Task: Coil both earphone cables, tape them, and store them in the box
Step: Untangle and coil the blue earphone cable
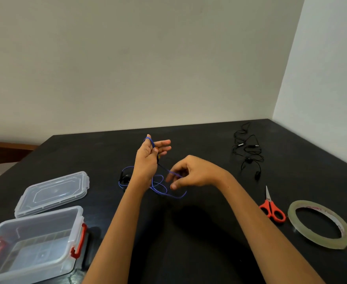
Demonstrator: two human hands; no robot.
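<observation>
Red print runs along the inner core of the clear adhesive tape roll at lower right; we cannot read it. We see no other writing.

The left hand, raised at frame centre, carries the blue earphone cable in a loop around its topmost digit. The remaining fingers are nearly straight and point right. From the loop the cable drops past the palm to the right hand, which pinches a strand between thumb and forefinger with its other fingers loosely curled. The slack lies tangled on the black table below both hands.

The black earphone cable lies uncoiled at upper right. The orange-handled scissors lie closed just left of the tape roll. The clear storage box with red latches stands open at lower left, its lid just behind it.
</observation>
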